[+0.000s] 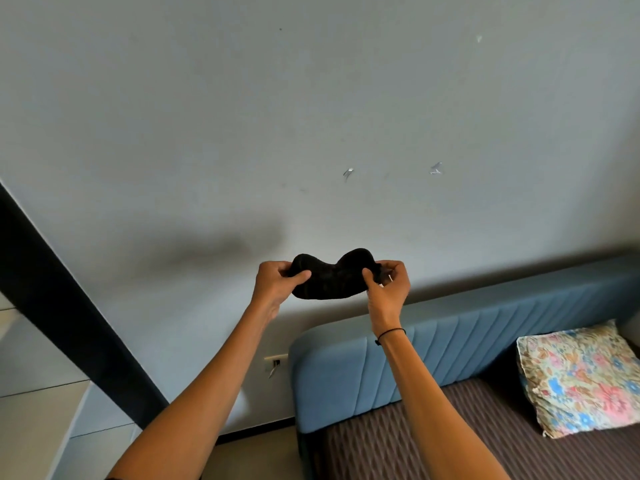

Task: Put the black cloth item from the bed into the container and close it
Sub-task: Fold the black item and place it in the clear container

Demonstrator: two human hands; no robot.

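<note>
I hold a black cloth item, shaped like a padded eye mask, up in front of the pale wall. My left hand grips its left end between thumb and fingers. My right hand pinches its right end, where a bit of strap bunches up. Both arms are stretched forward and up. The bed, with a brown striped cover, lies below at the lower right. No container is in view.
A blue padded headboard runs along the wall. A floral pillow leans at the right. A wall socket sits left of the headboard. A dark slanted beam and pale cabinet surfaces fill the left.
</note>
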